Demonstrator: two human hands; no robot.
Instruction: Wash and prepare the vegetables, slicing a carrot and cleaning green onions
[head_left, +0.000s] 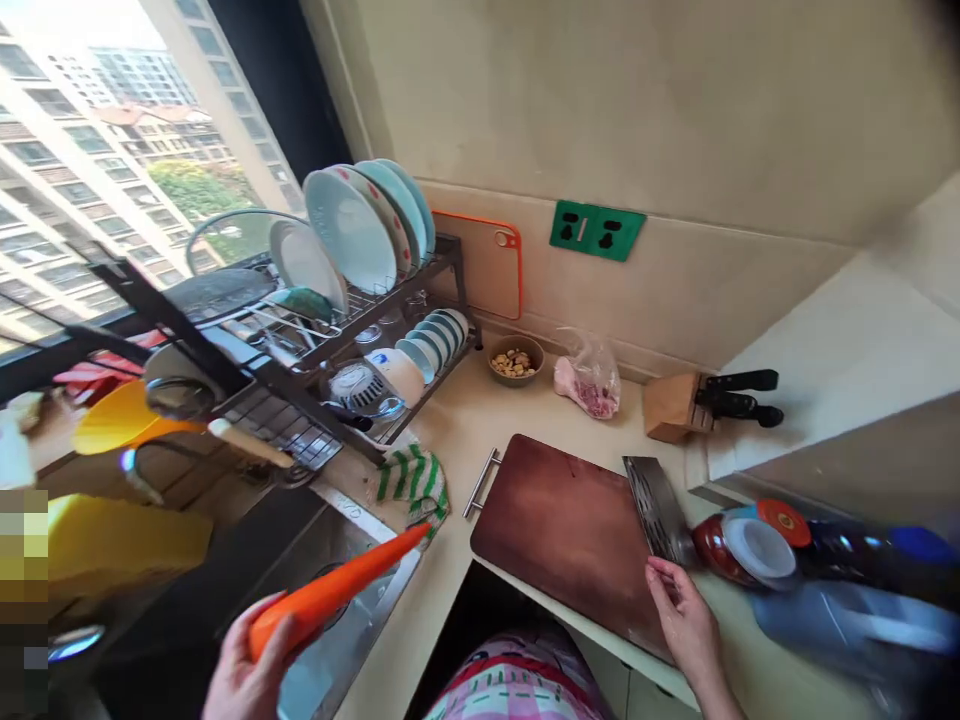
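Observation:
My left hand [251, 655] is wrapped round the thick end of a peeled-looking orange carrot [337, 588]. The carrot's tip points up and to the right, over the sink [390, 575] edge. At the right side of a brown cutting board [559, 530], my right hand [684, 612] has its thumb and fingers drawn together at the near end of a wide-bladed kitchen knife [654, 505]. The blade, with slot-like marks on it, lies along the board's right edge. Its handle is not visible.
A dish rack [360, 320] with plates stands at the left. Behind the board are a bowl of brownish pieces [516, 362], bagged meat [589, 385] and a knife block [670, 405]. Jars [757, 548] and bottles crowd the right. A striped cloth [414, 482] lies by the sink.

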